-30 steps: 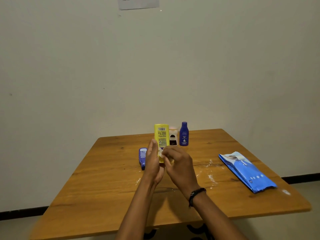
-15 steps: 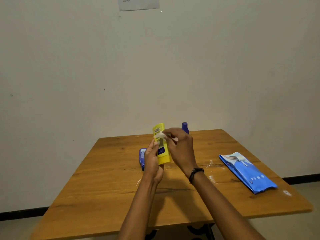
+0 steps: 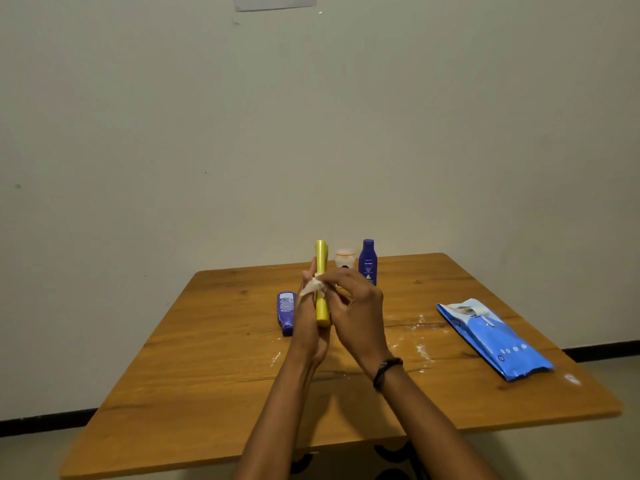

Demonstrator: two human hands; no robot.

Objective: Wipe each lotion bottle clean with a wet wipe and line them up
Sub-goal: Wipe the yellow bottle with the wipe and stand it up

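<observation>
Both forearms are bare, with no sleeves in view. The right wrist wears a dark, narrow wristband [image 3: 387,372], seemingly beaded or braided. No rings are visible.

Both hands are covering the middle of the yellow bottle [image 3: 321,271], so its label isn't showing, and the wet wipe [image 3: 312,287] is showing only as a small white scrap between the fingers. The right hand [image 3: 356,315] is blocking the lower half of the pale jar [image 3: 344,258], and the print on the lying blue tube [image 3: 286,311] is reading too small. The top edge is cropping the paper on the wall [image 3: 275,1], its text blurring out.
</observation>
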